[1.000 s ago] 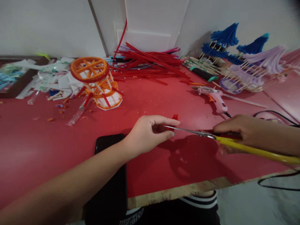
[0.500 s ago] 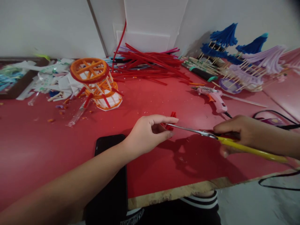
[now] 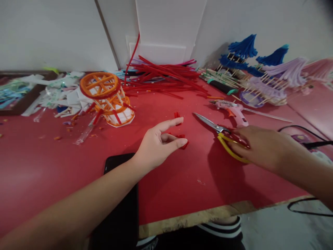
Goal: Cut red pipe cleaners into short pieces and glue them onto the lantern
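Hands [image 3: 260, 144] apart, scissors [image 3: 208, 122] diagonally far-leftward

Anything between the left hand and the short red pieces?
Nothing visible. The left hand's thumb and index finger are apart right at the red pieces, partly hiding them; contact is unclear. The scissors, with the right hand at their handles, lie to the right, not between.

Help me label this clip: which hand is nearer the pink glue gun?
Right: the right hand, at the scissors, is just below the pink glue gun in view; the left hand is farther off, to its left.
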The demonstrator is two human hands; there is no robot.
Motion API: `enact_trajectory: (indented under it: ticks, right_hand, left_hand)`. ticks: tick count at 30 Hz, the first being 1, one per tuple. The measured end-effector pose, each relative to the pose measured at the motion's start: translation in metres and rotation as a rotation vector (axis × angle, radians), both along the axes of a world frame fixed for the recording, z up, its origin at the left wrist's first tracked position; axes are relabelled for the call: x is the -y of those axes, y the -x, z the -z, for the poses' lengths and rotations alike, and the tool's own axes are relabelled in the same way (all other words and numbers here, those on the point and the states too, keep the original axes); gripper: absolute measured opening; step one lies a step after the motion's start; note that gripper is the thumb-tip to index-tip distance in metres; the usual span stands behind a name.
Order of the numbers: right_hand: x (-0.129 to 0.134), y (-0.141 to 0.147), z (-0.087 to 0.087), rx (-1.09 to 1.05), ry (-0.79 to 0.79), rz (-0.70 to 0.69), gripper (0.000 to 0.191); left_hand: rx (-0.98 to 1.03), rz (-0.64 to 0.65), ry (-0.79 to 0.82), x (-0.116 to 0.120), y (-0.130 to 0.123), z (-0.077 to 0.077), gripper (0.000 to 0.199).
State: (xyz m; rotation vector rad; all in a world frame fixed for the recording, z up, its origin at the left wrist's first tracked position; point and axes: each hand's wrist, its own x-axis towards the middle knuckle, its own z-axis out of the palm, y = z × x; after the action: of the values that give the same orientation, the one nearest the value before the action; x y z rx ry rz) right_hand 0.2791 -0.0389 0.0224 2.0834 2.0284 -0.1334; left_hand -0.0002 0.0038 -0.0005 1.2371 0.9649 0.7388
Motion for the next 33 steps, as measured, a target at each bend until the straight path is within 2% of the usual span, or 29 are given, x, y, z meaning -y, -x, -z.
enact_trajectory:
  ticks: [2,4,5,7,9,12,15,17,19,23,25,28,30,33]
  right_hand:
    - [0.004,0.021,-0.01,-0.019,-0.033,-0.019,0.043]
    - [0.004,0.045,-0.017,-0.307,-0.114,-0.033,0.047]
    - [0.002,0.056,-0.019,-0.523,-0.068,-0.022,0.047]
    - [-0.005,0.076,-0.016,-0.93,0.137,0.004,0.047]
    - [-0.016,0.09,-0.01,-1.247,0.308,0.027,0.047]
    - [-0.031,0.103,0.001,-1.489,0.349,0.096,0.038]
    - [-0.037,0.105,0.01,-1.618,0.386,0.238,0.035]
    - [-0.037,0.103,0.013,-1.652,0.424,0.295,0.035]
    - [-0.035,0.099,0.016,-1.645,0.415,0.275,0.032]
    - [-0.034,0.09,0.018,-1.567,0.203,0.172,0.031]
    - [-0.034,0.087,0.019,-1.427,0.073,0.12,0.03]
    - [-0.031,0.086,0.021,-1.112,-0.085,-0.044,0.019]
    - [-0.029,0.089,0.023,-0.958,-0.137,-0.13,0.023]
    - [-0.025,0.091,0.025,-0.853,-0.163,-0.199,0.025]
  left_hand:
    - [-0.014,0.003,-0.007,0.0,-0.001,-0.001,0.065]
    - [-0.012,-0.006,-0.05,0.002,-0.002,-0.001,0.065]
    - [0.0,-0.02,-0.089,0.003,-0.002,-0.002,0.063]
    - [0.039,-0.053,-0.18,0.005,-0.002,-0.001,0.059]
    - [0.065,-0.073,-0.247,0.005,-0.002,0.0,0.055]
    - [0.055,-0.098,-0.276,0.004,0.001,0.002,0.052]
    - [0.034,-0.098,-0.262,0.003,0.002,0.005,0.053]
    - [0.016,-0.082,-0.265,0.003,0.002,0.007,0.054]
    - [0.015,-0.065,-0.274,0.003,0.001,0.008,0.055]
    - [0.094,-0.086,-0.278,0.002,-0.001,0.009,0.055]
    - [0.125,-0.15,-0.268,0.0,-0.001,0.009,0.047]
    - [0.137,-0.248,-0.198,-0.003,0.001,0.009,0.025]
    - [0.144,-0.281,-0.139,-0.005,0.001,0.01,0.019]
    - [0.141,-0.289,-0.088,-0.006,0.001,0.009,0.017]
